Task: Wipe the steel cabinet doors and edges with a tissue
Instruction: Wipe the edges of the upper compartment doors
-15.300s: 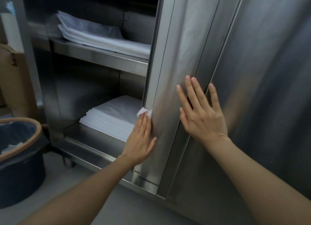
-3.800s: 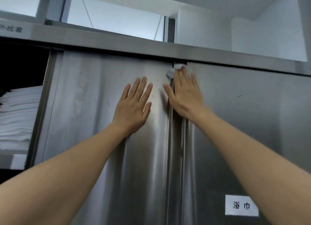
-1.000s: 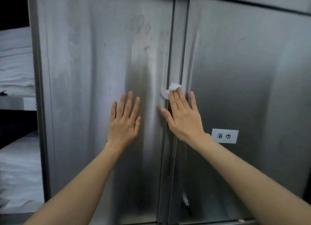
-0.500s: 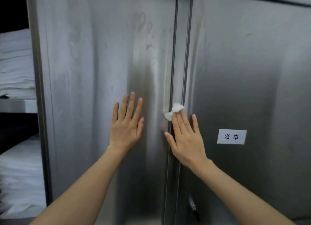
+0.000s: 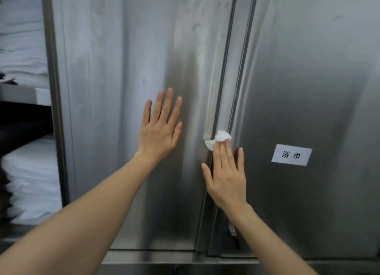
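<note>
Straight fingers (image 5: 223, 157) of the right hand (image 5: 226, 180) press a crumpled tissue (image 5: 218, 140) flat against the seam (image 5: 226, 89) where the two steel doors meet; nothing is curled round it, so only pressure keeps it there. The left hand (image 5: 159, 130) lies beside it, palm flat and fingers spread and relaxed on the left door (image 5: 123, 59), holding nothing and likely steadying the panel. Low down by the seam a dark pen-like thing (image 5: 234, 235) shows, too blurred to name. On the right door (image 5: 318, 69) sits a white label (image 5: 291, 155), just right of the wiping hand. Furthest left, in the open bay, stacked white linens (image 5: 26, 172) rest on shelves.

Risks, as I judge them: the tissue could slip from under the fingertips or snag and tear on the seam's edges, since it is pressed, not gripped. The bare left palm may smear the steel, and faint marks higher on that door look like prints. A wide stroke could catch the label's edge.
</note>
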